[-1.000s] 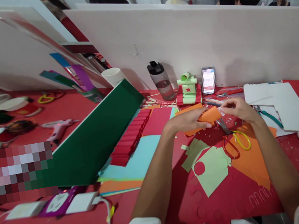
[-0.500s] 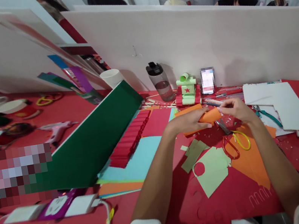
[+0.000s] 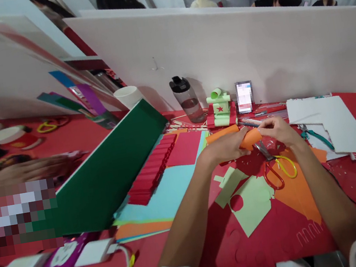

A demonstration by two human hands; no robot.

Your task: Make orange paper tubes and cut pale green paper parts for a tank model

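A curled piece of orange paper (image 3: 251,138) is held between my two hands. My left hand (image 3: 231,145) closes around its left side, thumb and fingers on either face. My right hand (image 3: 275,130) pinches at its upper right edge; the fingertips are partly hidden. Just below lies a pair of scissors (image 3: 266,155) with one red and one yellow handle, on orange sheets. Another orange sheet (image 3: 222,133) rests behind my left hand. Light green paper scraps (image 3: 253,207) lie nearer to me, one with a round cutout. Beyond my hands stands a small green and red paper tank (image 3: 221,110).
A dark green board (image 3: 103,178) leans to the left beside a pleated red paper strip (image 3: 153,169) on coloured sheets. A water bottle (image 3: 188,100) and a phone (image 3: 245,97) stand by the white partition (image 3: 217,40). Pliers (image 3: 317,137) lie right. A co-worker's hand (image 3: 30,171) is at far left.
A co-worker's hand has come in at the left, over the spot where the pink glue gun lay. The view has shifted slightly. My hands keep hold of the orange paper, nearly unmoved.
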